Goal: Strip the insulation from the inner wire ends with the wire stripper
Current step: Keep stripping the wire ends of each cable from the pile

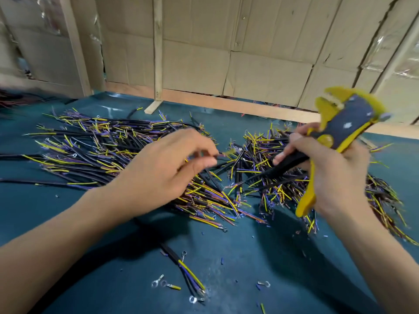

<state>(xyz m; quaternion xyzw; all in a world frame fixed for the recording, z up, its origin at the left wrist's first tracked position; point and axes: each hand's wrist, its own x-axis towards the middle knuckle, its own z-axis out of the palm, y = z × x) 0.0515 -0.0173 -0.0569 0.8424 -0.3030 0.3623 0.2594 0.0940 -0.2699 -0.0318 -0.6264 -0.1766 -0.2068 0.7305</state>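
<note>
Worktop carries heaped cables; right hand grips the wire stripper raised, left hand pinches one blurred cable end: between strips, next feeding that end into the jaws

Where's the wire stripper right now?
Head view, upper right: the wire stripper is gripped in the right hand, raised above the right-hand wire pile.

Teal bench, cardboard backdrop
Dark teal mat covers the table; loose ring terminals lie near the front edge, one further right. Cardboard sheets line the wall behind, with an upright wooden strip and a wooden rail along the base
</note>
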